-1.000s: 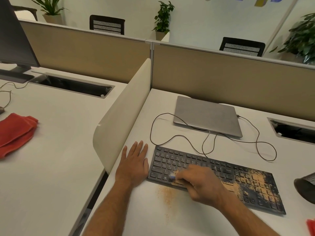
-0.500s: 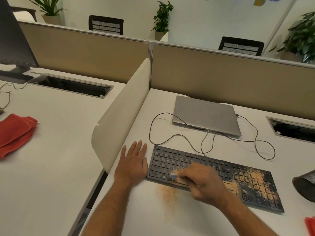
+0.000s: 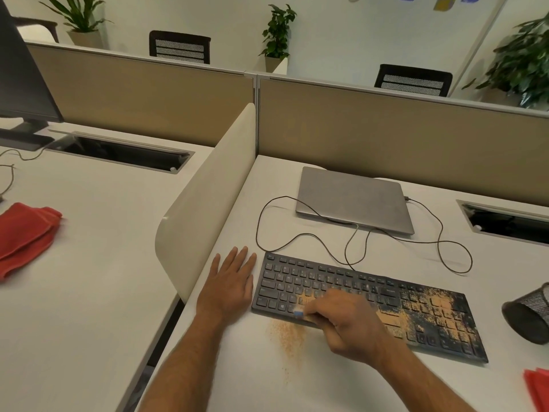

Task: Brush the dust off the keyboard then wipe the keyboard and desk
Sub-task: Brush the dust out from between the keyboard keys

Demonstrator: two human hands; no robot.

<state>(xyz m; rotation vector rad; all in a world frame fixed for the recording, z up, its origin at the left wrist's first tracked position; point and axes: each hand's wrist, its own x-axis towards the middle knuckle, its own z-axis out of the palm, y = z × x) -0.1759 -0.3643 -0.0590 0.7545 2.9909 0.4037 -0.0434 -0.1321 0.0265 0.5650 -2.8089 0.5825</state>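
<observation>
Near table (image 3: 341, 382) front edge: right hand (image 3: 349, 325) pinches small brush (image 3: 298, 314) on dusty keyboard (image 3: 341, 281); left hand (image 3: 230, 285) spread flat beside it.

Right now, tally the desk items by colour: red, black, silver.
Red: 2, cloth on the left desk and cloth at the lower right edge
Black: 2, keyboard and mesh cup
Silver: 1, closed laptop
Total: 5
</observation>
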